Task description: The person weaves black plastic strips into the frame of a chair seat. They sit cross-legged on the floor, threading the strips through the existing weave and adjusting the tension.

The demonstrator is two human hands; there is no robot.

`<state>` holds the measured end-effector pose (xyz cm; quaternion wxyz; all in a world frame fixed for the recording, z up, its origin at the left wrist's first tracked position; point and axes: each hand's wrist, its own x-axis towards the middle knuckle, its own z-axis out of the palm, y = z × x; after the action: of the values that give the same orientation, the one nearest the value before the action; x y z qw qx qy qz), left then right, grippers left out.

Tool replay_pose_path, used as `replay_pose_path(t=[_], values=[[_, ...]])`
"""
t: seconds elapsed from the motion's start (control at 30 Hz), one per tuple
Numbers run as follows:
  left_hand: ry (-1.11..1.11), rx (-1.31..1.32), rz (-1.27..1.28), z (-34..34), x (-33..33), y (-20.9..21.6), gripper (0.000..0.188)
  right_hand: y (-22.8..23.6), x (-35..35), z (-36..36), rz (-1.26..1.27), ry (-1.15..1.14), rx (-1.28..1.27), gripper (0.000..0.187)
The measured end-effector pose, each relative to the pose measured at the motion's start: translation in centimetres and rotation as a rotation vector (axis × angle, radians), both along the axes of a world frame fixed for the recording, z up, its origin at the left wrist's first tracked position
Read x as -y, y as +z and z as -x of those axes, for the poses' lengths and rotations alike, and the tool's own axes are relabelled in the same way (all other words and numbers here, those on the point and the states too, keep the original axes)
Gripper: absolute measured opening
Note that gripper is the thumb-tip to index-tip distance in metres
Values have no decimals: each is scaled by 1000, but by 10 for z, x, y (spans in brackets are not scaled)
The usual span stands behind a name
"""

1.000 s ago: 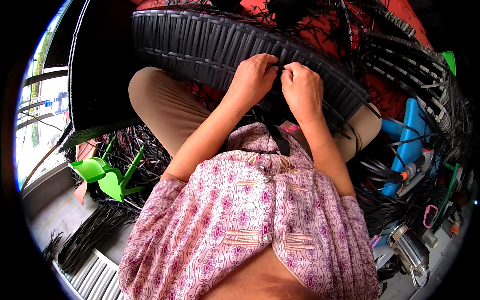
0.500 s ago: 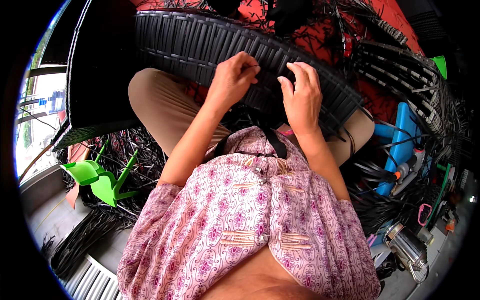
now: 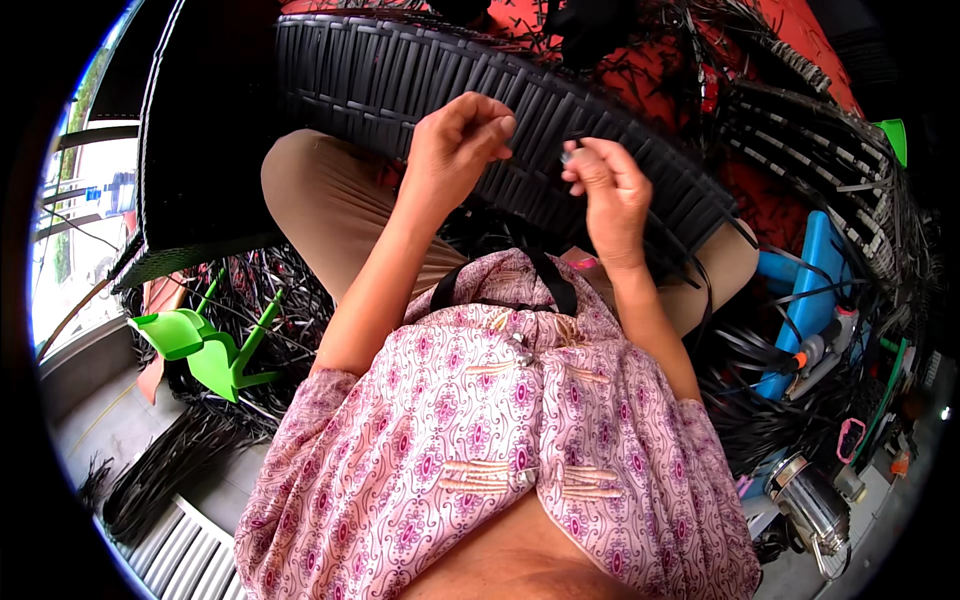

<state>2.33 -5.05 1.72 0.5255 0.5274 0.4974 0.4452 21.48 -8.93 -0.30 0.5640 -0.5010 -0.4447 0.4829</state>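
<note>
A long black woven panel (image 3: 370, 85) of flat strips lies across my lap, curving from upper left down to the right. My left hand (image 3: 455, 150) is over its middle, fingers curled into a pinch; whatever they grip is too small to make out. To the right, my right hand (image 3: 612, 190) is also closed, with thumb and fingertips together on a small dark strip end. A gap separates the two hands, and the panel's weave shows between them. Loose strips hang from the panel's right end, beside my right knee.
At left are a green plastic chair-shaped piece (image 3: 210, 355) and a bundle of black strips (image 3: 165, 485). A blue plastic stool (image 3: 808, 300) and a metal flask (image 3: 808, 500) stand at right. A part-woven frame (image 3: 810, 150) lies far right on the red floor covering (image 3: 640, 80).
My right hand has gone from spread fingers to a pinch on a small dark strip end. My left hand has moved slightly left and up, still pinched.
</note>
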Motion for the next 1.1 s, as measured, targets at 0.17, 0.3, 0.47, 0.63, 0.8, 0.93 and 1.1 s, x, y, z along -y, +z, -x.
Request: replay_pose_path(t=[0.17, 0.3, 0.47, 0.63, 0.8, 0.93, 1.1], values=[[99, -493, -300, -15, -13, -38, 16, -6, -7, -11, 33, -43, -203, 22], [182, -773, -359, -29, -11, -37, 22, 3, -9, -3, 64, 2, -67, 19], [162, -772, -400, -29, -12, -35, 20, 12, -20, 10, 55, -16, 263, 18], [63, -385, -107, -17, -19, -29, 18, 7, -31, 19, -50, -15, 626, 15], [28, -334, -40, -11, -22, -27, 19, 7, -40, 27, -87, 26, 915, 16], [36, -304, -56, -11, -20, -30, 20, 8, -47, 33, -56, 85, 1070, 18], [-32, -278, -88, -5, -21, -32, 24, 6, -52, 31, -132, 135, 1092, 18]])
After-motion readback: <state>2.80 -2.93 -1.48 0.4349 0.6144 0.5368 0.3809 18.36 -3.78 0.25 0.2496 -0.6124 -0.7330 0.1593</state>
